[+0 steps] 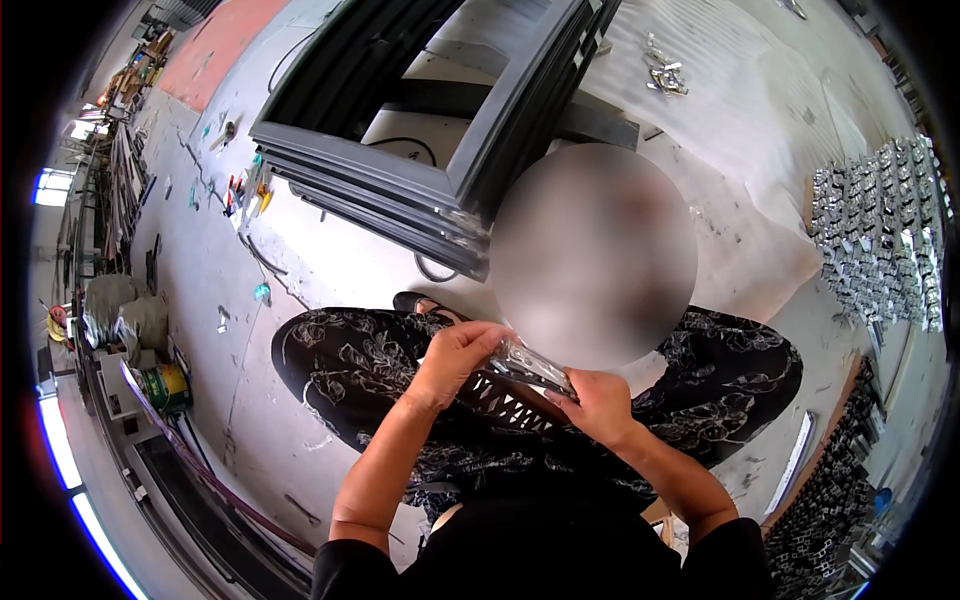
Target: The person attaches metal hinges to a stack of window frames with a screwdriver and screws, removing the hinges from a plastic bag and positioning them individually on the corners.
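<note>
Clear shiny packet (532,366), contents indistinct; ends clamped in left hand (455,362) and right hand (598,408).

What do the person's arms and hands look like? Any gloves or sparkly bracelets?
No gloves: the left hand and right hand are bare. No bracelet or watch shows on either wrist. Plain black sleeves, left and right, leave both forearms uncovered. I can't tell about rings.

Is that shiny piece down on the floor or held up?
Held up: the left hand grips one end of the shiny piece, the right hand the other.
</note>
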A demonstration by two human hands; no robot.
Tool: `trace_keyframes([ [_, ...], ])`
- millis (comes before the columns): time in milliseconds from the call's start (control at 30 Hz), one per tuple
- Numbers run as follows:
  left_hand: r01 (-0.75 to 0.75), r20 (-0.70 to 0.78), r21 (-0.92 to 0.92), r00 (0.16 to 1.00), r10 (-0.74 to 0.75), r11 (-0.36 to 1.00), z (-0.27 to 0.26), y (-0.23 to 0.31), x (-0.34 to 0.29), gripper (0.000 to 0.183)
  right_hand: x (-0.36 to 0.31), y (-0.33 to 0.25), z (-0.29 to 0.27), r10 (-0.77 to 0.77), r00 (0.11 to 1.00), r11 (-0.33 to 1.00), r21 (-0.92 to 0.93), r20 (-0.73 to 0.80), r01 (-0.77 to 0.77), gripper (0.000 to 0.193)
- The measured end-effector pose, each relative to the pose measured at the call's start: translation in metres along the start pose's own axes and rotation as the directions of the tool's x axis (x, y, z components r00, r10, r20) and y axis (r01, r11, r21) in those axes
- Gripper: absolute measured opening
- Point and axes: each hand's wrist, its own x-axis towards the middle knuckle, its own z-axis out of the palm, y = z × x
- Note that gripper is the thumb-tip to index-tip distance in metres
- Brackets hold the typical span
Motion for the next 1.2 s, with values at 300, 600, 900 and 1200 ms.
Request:
trace_keyframes([
  [300, -0.369, -0.293, 0.139, 0.871, 0.394, 0.919, 0.040, -0.024, 0.014, 0.017, 0.020, -0.011, -0.009, 0.217, 0.904, 0.929, 0.207, 0.367, -0.307, 0.050],
  [600, -0.534, -0.487, 0.152, 0.692, 0.533, 0.832, 0.068, -0.007, 0.032, 0.013, 0.020, -0.032, 0.017, 0.294, 0.953, 0.836, 0.463, 0.075, -0.295, 0.035],
  [900, -0.521, -0.445, -0.155, 0.795, 0.412, 0.839, 0.049, -0.002, 0.043, 0.021, 0.025, -0.034, 0.025, 0.266, 0.939, 0.526, 0.784, 0.216, -0.330, 0.024],
  [1200, -0.342, -0.203, -0.379, 0.937, 0.284, 0.860, 0.042, 0.002, 0.013, 0.038, 0.025, -0.034, 0.007, 0.125, 0.916, 0.285, 0.871, 0.380, -0.400, 0.027],
])
